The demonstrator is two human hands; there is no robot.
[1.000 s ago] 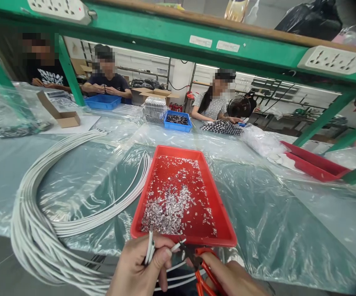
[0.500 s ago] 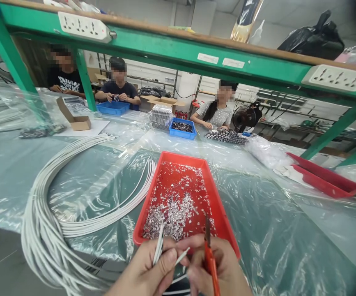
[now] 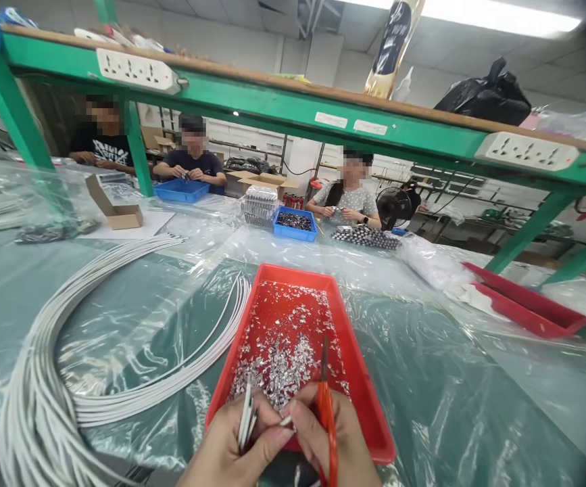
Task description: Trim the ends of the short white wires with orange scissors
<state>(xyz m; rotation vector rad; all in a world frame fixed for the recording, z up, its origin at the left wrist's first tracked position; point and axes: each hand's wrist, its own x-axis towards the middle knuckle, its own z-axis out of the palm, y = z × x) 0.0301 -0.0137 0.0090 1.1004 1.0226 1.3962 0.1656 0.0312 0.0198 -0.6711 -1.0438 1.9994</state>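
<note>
My left hand [image 3: 249, 433] is closed round several white cables [image 3: 245, 419], whose ends stick up between thumb and fingers. A pair of orange-handled scissors [image 3: 327, 412] is held in my right hand [image 3: 330, 429], dark blades pointing up and away. Right thumb and fingers also pinch near the tip of one cable, where both hands meet. Both hands are over the near end of a red tray [image 3: 366, 399], in which silvery foil scraps [image 3: 282, 365] lie scattered. The scissors' handle loops are partly hidden.
Coiled white cables [image 3: 34, 379] lie to the left. Across the plastic-covered table stand a blue bin [image 3: 295, 233] of small dark parts, a small open carton [image 3: 124, 218] and another red tray [image 3: 530, 308]. A green shelf frame [image 3: 252, 95] spans overhead; three people sit opposite.
The view has tilted up slightly. My hands have drawn closer together; right thumb and fingers now close on the cable tip that stuck out before. The scissors stay in my right hand.
</note>
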